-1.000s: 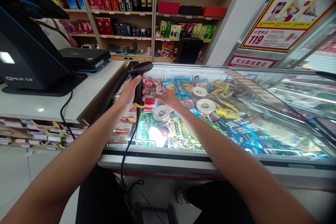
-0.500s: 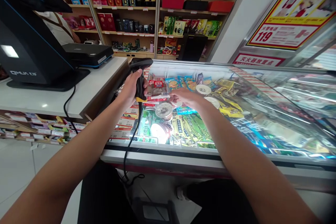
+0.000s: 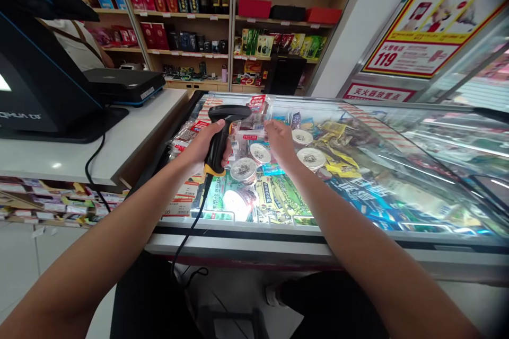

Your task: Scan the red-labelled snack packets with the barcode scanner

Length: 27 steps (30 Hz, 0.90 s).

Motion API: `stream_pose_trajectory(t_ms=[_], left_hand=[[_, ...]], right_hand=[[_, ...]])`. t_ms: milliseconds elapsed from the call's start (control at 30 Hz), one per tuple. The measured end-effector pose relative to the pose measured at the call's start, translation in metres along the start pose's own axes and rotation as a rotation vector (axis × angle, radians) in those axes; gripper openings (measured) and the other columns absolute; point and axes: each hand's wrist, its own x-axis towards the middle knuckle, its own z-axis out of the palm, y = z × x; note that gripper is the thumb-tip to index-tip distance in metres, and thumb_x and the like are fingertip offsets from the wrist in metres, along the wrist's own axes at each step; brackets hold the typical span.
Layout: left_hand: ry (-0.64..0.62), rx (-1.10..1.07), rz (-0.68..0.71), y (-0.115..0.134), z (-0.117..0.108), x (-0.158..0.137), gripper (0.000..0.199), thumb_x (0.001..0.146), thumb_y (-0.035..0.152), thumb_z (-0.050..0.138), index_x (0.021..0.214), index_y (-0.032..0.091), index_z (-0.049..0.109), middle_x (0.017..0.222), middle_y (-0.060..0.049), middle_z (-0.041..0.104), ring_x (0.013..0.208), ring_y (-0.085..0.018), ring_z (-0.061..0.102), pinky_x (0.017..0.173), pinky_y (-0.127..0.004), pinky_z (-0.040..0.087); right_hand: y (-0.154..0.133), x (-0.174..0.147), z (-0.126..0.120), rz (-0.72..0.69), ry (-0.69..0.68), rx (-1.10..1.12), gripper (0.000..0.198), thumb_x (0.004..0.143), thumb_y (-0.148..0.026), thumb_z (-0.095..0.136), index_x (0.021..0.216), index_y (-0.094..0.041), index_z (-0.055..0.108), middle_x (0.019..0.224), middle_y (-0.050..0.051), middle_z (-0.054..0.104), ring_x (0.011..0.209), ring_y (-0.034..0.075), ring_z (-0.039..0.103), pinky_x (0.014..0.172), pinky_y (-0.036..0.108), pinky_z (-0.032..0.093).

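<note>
My left hand [image 3: 204,144] is wrapped round the handle of a black and yellow barcode scanner [image 3: 218,151]; a black cable hangs from its base. The scanner's head is at a clear plastic packet [image 3: 257,115] with a red label and dark contents. My right hand [image 3: 279,140] pinches the packet's right edge and holds it tilted up. More clear packets with red labels [image 3: 193,132] lie to the left, behind the scanner. Below the packet, white-lidded round tubs [image 3: 243,168] show in the chest freezer [image 3: 278,234].
At left stands a white counter [image 3: 147,132] with a weighing scale [image 3: 123,85] and a dark terminal [image 3: 43,79]. Yellow and blue bags [image 3: 338,159] lie in the freezer at right. Shelves [image 3: 186,13] with bottles and boxes are behind. A person [image 3: 73,45] is partly visible at far left.
The packet has been raised and tilted up, its right edge in my right hand. The scanner has turned and moved slightly right and down. The view has shifted a little.
</note>
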Motion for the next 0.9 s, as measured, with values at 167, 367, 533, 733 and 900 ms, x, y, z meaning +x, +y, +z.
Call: stream_pose_trajectory(t_ms=[167, 367, 533, 733, 900], left_hand=[[-0.125, -0.076, 0.030, 0.002, 0.009, -0.007, 0.047, 0.085, 0.067, 0.054, 0.086, 0.020, 0.054, 0.047, 0.002, 0.056, 0.035, -0.013, 0.050, 0.037, -0.023, 0.041], [-0.195, -0.052, -0.022, -0.005, 0.008, -0.006, 0.050, 0.088, 0.068, 0.051, 0.098, 0.019, 0.056, 0.050, 0.002, 0.057, 0.036, -0.014, 0.051, 0.039, -0.024, 0.041], [-0.213, -0.035, -0.023, -0.004, 0.009, -0.006, 0.053, 0.086, 0.069, 0.054, 0.106, 0.019, 0.054, 0.049, 0.003, 0.057, 0.036, -0.014, 0.051, 0.038, -0.023, 0.041], [-0.172, 0.026, -0.026, -0.001, 0.007, -0.007, 0.050, 0.085, 0.068, 0.054, 0.099, 0.021, 0.053, 0.048, 0.003, 0.058, 0.036, -0.015, 0.052, 0.038, -0.024, 0.041], [0.004, 0.094, 0.042, 0.006, -0.004, -0.005, 0.041, 0.090, 0.061, 0.048, 0.082, 0.021, 0.053, 0.048, 0.002, 0.054, 0.036, -0.013, 0.049, 0.038, -0.024, 0.037]], right_hand=[[-0.002, 0.000, -0.009, -0.128, 0.060, 0.024, 0.039, 0.098, -0.042, 0.052, 0.067, -0.026, 0.036, 0.063, -0.004, 0.031, 0.060, 0.016, 0.038, 0.062, 0.032, 0.033], [-0.003, -0.002, -0.009, -0.127, 0.077, -0.022, 0.040, 0.099, -0.032, 0.051, 0.064, -0.025, 0.033, 0.062, -0.004, 0.030, 0.060, 0.014, 0.031, 0.061, 0.032, 0.025], [-0.004, -0.002, -0.010, -0.130, 0.073, -0.032, 0.041, 0.101, -0.032, 0.051, 0.065, -0.025, 0.034, 0.061, -0.004, 0.030, 0.059, 0.014, 0.032, 0.060, 0.032, 0.025], [-0.004, 0.002, -0.012, -0.140, 0.076, -0.054, 0.041, 0.103, -0.031, 0.049, 0.065, -0.025, 0.035, 0.062, -0.004, 0.033, 0.059, 0.015, 0.035, 0.061, 0.031, 0.030], [0.002, 0.019, -0.040, 0.182, 0.035, -0.317, 0.040, 0.104, -0.029, 0.047, 0.065, -0.025, 0.037, 0.057, -0.005, 0.031, 0.054, 0.013, 0.040, 0.059, 0.028, 0.035]])
